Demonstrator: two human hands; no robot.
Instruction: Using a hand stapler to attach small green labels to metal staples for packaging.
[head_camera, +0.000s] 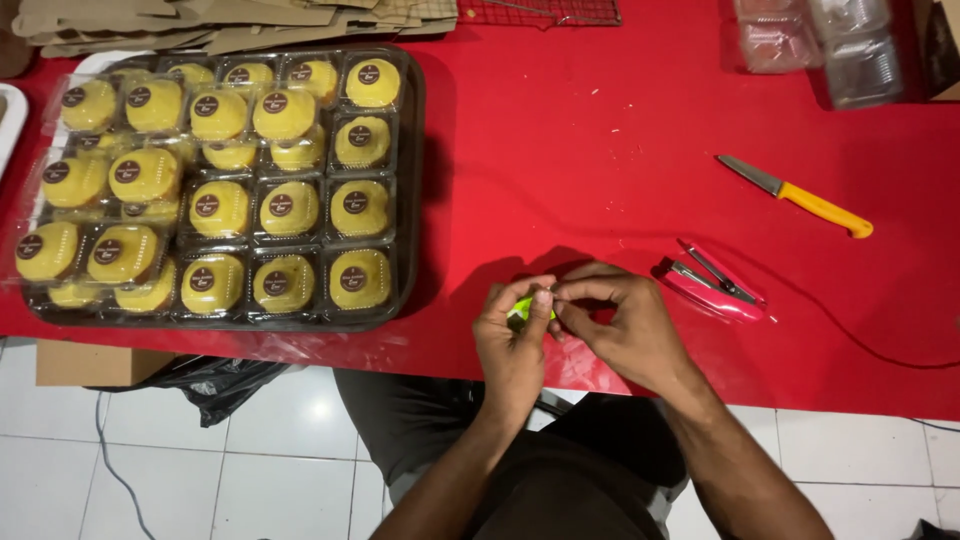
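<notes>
Where the red table (600, 150) meets its left half, a dark plastic tray (412, 150) holds rows of clear plastic cups (360, 205), each containing a yellow cake (360, 278) and closed with a round brown sticker on top. Toward the tray's left side the cups are stacked in a second layer. Empty clear containers (830, 45) stand at the far right edge of the table, and flattened cardboard (200, 20) lies beyond the tray.

Both hands meet at the near table edge, right of the tray. A small yellow-green object (522, 308) is pinched between them: the left hand (512, 345) grips it from below with thumb and fingers curled, while the right hand (625, 325) closes its fingertips on the object's right end. What the object is cannot be determined, since the fingers cover most of it.

An open pink stapler (715, 285) lies just right of the right hand. A knife (800, 197) with an orange handle lies farther right, well apart from both hands.
</notes>
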